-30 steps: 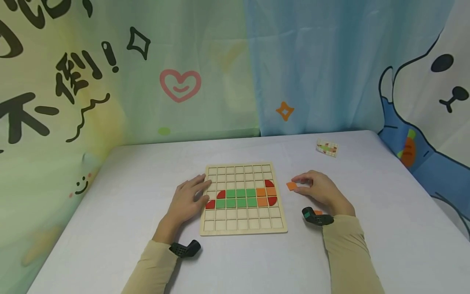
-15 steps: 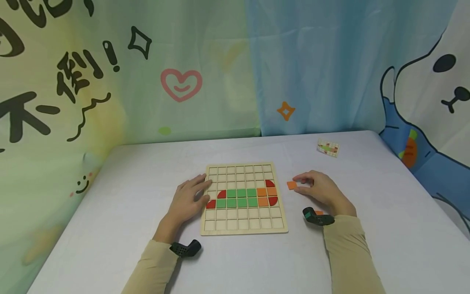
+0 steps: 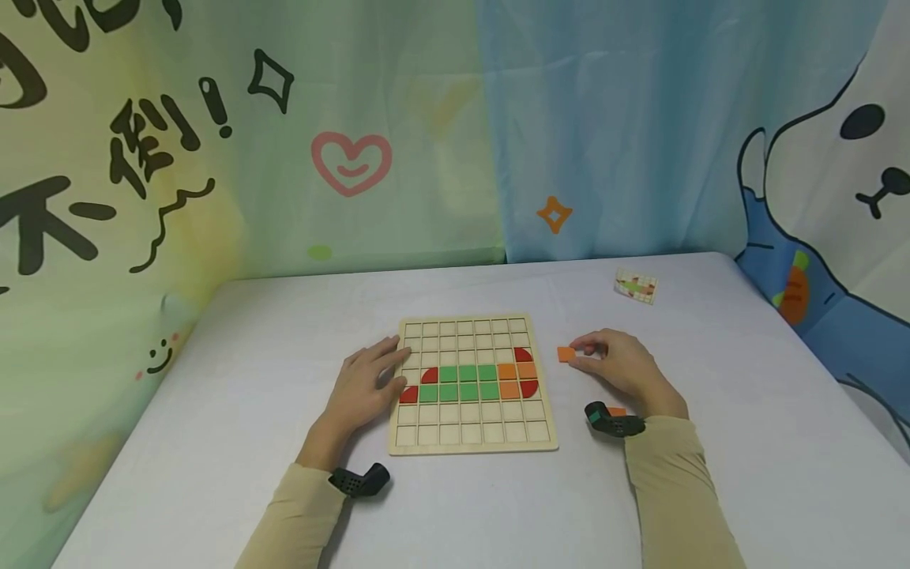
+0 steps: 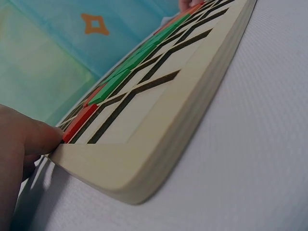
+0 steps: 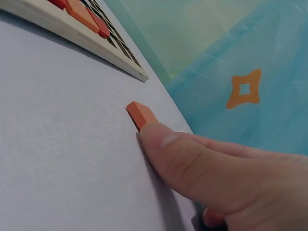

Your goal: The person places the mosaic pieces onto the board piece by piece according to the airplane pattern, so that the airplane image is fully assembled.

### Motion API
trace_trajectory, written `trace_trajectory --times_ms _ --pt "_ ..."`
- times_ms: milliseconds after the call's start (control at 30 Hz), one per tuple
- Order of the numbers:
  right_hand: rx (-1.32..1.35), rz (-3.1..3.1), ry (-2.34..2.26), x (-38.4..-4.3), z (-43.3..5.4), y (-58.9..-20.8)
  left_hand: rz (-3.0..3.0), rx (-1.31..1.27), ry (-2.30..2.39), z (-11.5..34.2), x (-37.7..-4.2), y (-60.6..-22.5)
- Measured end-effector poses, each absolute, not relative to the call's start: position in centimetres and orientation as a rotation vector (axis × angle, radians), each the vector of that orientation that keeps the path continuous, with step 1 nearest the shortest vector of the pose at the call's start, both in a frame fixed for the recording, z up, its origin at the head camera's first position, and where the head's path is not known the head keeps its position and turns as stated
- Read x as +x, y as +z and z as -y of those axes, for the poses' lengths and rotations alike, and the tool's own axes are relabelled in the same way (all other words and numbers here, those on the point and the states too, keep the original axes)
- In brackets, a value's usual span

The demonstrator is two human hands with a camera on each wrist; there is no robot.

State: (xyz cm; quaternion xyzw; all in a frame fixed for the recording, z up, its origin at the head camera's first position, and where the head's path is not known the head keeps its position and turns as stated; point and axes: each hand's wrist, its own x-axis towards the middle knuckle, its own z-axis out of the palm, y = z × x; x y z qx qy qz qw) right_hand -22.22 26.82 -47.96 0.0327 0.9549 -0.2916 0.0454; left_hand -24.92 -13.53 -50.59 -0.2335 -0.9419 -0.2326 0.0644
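A light wooden grid board lies on the white table, with green square tiles, orange square tiles and red pieces, some with a rounded side, in its middle rows. My left hand rests along the board's left edge; in the left wrist view its thumb touches the rim beside a red tile. Right of the board, my right hand pinches an orange square tile between thumb and fingers, apart from the board. Another orange tile lies by the right wrist, partly hidden.
A small picture card with a coloured grid pattern lies at the table's back right. A printed curtain hangs behind the table. Each wrist wears a black camera band.
The orange tile in my right hand has turned slightly and moved up a little. My left hand stays at the board's edge.
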Motion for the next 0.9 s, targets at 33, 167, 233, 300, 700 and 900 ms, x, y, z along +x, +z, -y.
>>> trace_trajectory --times_ms 33,167,233,300,700,900 --pt "0.098 -2.921 -0.891 -22.22 -26.84 -47.95 2.843 -0.705 -0.704 13.52 -24.92 -50.58" --pt "0.086 -2.931 -0.890 -22.27 -26.95 -47.94 2.849 -0.701 -0.703 13.49 -24.92 -50.56" --pt "0.088 -2.926 -0.893 -22.29 -26.94 -47.91 2.850 -0.701 -0.704 13.48 -24.91 -50.54" --pt "0.102 -2.910 -0.912 -22.31 -26.92 -47.86 2.850 -0.701 -0.702 13.47 -24.90 -50.52" --pt "0.151 -2.832 -1.012 -22.39 -26.57 -47.10 2.857 -0.702 -0.705 13.51 -24.87 -50.43" --pt "0.108 -2.847 -1.086 -22.63 -26.24 -47.09 2.862 -0.702 -0.707 13.54 -24.87 -50.38"
